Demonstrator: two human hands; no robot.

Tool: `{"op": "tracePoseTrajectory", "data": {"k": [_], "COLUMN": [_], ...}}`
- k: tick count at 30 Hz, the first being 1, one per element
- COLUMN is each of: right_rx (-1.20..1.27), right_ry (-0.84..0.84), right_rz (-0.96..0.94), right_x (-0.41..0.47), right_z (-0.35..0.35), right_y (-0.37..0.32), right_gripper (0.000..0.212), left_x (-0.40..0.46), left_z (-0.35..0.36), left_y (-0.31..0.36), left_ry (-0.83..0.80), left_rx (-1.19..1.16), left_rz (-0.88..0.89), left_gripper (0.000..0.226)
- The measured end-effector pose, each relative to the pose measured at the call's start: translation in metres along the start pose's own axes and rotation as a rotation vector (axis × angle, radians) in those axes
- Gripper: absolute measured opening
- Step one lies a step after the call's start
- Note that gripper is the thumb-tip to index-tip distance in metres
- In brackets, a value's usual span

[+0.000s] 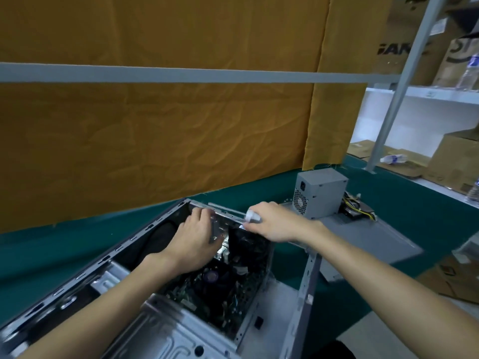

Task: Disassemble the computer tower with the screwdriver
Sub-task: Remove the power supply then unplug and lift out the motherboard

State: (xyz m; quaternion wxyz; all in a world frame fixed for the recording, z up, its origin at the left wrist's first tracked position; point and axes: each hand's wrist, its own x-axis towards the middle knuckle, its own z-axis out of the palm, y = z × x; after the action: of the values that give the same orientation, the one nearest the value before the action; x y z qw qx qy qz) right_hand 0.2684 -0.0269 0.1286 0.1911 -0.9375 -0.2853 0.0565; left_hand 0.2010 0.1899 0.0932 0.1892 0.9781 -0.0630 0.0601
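Note:
The open computer tower point(160, 330) lies on its side on the green table, its motherboard point(207, 286) and black fan shroud point(246, 247) exposed. My left hand point(191, 239) reaches inside near the rear corner, fingers curled against a metal bracket point(213, 229). My right hand point(274, 221) grips the pale handle of the screwdriver point(252, 216) at the tower's rear edge; its shaft is hidden. A removed grey power supply point(320, 194) stands behind on the detached side panel point(363, 237).
An orange cloth point(155, 138) hangs behind the table. Loose cables point(357, 206) trail from the power supply. Shelves with cardboard boxes point(456, 161) and plastic bottles stand at the right. A brown box point(451, 281) sits low at the right.

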Motion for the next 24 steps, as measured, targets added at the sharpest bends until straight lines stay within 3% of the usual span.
{"op": "tracePoseTrajectory", "data": {"k": [4,9,12,14,24], "right_rx": [-0.289,-0.518,-0.539,-0.527,-0.508], "right_ry": [0.063,0.202,0.291,0.308,0.249], "right_rz": [0.022,0.019,0.07,0.107,0.319], "right_x": [-0.015,-0.028,-0.028,-0.026,-0.01], "right_z": [0.012,0.04,0.045,0.045,0.037], "right_y": [-0.024,-0.036,-0.042,-0.047,-0.062], "right_gripper": [0.033,0.021,0.016,0.01,0.008], "left_x": [-0.043,-0.081,-0.095,-0.095,-0.046], "left_z": [-0.007,-0.018,-0.02,-0.018,-0.032], "left_y": [0.0,-0.001,-0.001,-0.002,-0.045], "left_ry": [-0.152,-0.142,-0.108,-0.097,-0.05], "left_rx": [-0.115,-0.01,-0.01,0.022,0.075], "left_rz": [0.027,0.068,0.125,0.123,0.096], "left_gripper": [0.023,0.072,0.066,0.074,0.064]}}
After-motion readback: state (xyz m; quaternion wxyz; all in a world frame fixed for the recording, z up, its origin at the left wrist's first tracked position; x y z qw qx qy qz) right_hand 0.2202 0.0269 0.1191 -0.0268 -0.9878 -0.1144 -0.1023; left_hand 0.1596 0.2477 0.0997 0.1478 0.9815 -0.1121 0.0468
